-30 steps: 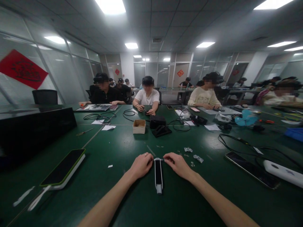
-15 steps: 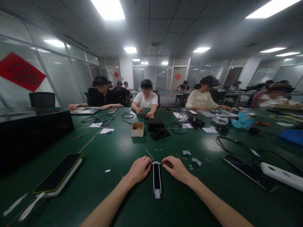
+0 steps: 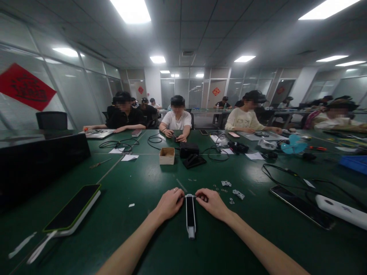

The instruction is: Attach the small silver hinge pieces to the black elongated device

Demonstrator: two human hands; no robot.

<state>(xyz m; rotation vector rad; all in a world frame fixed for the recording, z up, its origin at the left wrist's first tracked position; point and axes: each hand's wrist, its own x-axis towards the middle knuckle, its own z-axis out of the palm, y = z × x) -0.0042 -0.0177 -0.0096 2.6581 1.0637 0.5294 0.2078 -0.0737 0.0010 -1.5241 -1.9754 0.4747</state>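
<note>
A narrow black-and-white device (image 3: 190,215) lies lengthwise on the green table (image 3: 137,236) in front of me. My left hand (image 3: 169,203), with a ring on one finger, pinches its far end from the left. My right hand (image 3: 211,202) pinches the same far end from the right, fingers curled around a small dark part there. Small white hinge-like pieces (image 3: 238,194) and several tiny rings lie just beyond my right hand.
A phone in a green-edged case (image 3: 73,207) rests at left beside a black box (image 3: 40,158). At right lie a dark phone (image 3: 301,206), a white power strip (image 3: 341,212) and cables. A cardboard box (image 3: 167,155) stands mid-table. Several people sit at the far side.
Both hands stay on the device's far end; the view shifted slightly, so hands and device appear a little lower than one second ago.
</note>
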